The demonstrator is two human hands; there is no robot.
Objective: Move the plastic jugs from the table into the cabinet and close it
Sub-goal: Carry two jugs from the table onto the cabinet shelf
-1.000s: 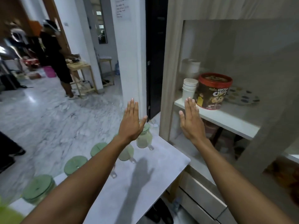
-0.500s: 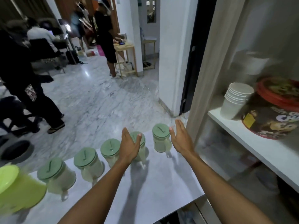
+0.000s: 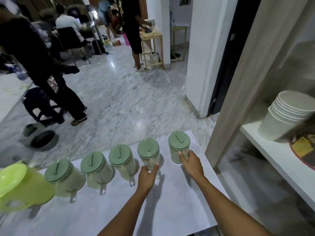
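Observation:
Several clear plastic jugs with green lids stand in a row along the far edge of the white table. My left hand is curled around the lower handle side of the second jug from the right. My right hand holds the handle side of the rightmost jug. Both jugs stand on the table. The open cabinet is to the right, its white shelf level with the jugs' tops.
A larger lime-green jug sits at the row's left end. On the cabinet shelf are stacked white paper cups and a round tub. People stand on the marble floor beyond the table.
My view dropped from the cabinet to the table. Both hands, open and raised before, came down onto the two rightmost jugs and closed on them.

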